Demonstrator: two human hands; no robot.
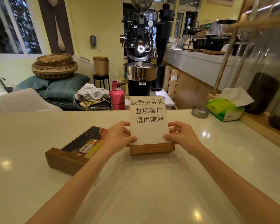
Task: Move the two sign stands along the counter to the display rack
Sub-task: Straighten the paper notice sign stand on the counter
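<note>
A white sign stand (148, 117) with black printed characters stands upright in a wooden base on the pale counter (152, 183), near the middle. My left hand (119, 135) grips its left edge and my right hand (180, 135) grips its right edge, both low, just above the base. A second sign stand (81, 144), with a dark bottle advert in a wooden base, sits to the left, its panel leaning away. The wooden display rack (265, 125) stands at the counter's right end.
A green tissue pack (225, 109) and a small metal ashtray (200, 111) sit at the counter's far right corner. Dark glass jars stand on the rack. Beyond the counter are a coffee roaster (141, 62), a pink gas cylinder (117, 96), baskets and cushions.
</note>
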